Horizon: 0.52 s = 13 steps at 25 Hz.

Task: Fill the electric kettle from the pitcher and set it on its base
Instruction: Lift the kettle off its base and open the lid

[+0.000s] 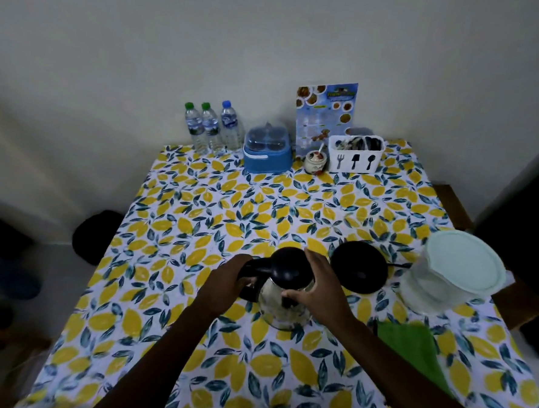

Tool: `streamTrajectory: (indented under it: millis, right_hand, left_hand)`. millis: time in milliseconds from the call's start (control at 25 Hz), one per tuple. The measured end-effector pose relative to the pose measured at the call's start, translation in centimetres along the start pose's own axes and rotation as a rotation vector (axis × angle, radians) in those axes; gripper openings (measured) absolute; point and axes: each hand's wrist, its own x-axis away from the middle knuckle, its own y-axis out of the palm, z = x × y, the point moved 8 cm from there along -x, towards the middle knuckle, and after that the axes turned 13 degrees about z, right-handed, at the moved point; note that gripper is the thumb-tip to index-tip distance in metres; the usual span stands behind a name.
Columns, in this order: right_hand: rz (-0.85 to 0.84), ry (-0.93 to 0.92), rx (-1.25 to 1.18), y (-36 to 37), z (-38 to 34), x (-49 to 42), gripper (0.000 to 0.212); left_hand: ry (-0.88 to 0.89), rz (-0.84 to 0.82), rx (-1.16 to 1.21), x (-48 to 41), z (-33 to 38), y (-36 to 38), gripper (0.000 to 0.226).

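A glass electric kettle [282,312] with a black lid and black handle stands on the lemon-print tablecloth [261,209], near the table's front middle. My left hand [225,283] is wrapped around the black handle on the kettle's left side. My right hand [317,285] grips the right side of the kettle's lid and upper body. The round black base [360,266] lies flat just right of the kettle, with its cord running off to the right. A clear plastic pitcher [453,275] with a pale green lid stands at the right edge, lid on.
A green cloth [411,345] lies at the front right. Along the back wall stand three water bottles [213,128], a blue lidded container [266,150], a small jar [315,161], a menu card [326,112] and a white cutlery holder [355,154].
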Motion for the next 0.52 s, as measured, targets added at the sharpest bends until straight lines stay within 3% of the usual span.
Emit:
streamTrajectory:
  millis: [80,160,200,360,520]
  right_hand:
    - [-0.005,-0.014,-0.004,0.8,0.5,0.4,0.101]
    - [-0.027,-0.04,0.034,1.3,1.0,0.8,0.105]
    - [-0.034,-0.061,0.094,1.4,1.3,1.1,0.108]
    - [-0.013,-0.207,0.472,1.5,3.1,2.5,0.107]
    - [-0.035,-0.204,0.528,1.4,4.4,2.6,0.103]
  left_hand:
    - [-0.048,0.014,0.026,0.8,-0.6,0.1,0.09]
    - [-0.08,0.039,0.082,1.2,-0.9,0.4,0.047]
    - [-0.063,0.036,0.116,1.2,-0.7,0.7,0.039]
    - [-0.026,0.017,0.09,0.1,3.0,2.6,0.049]
    - [0.07,0.127,-0.161,-1.3,7.3,4.2,0.067]
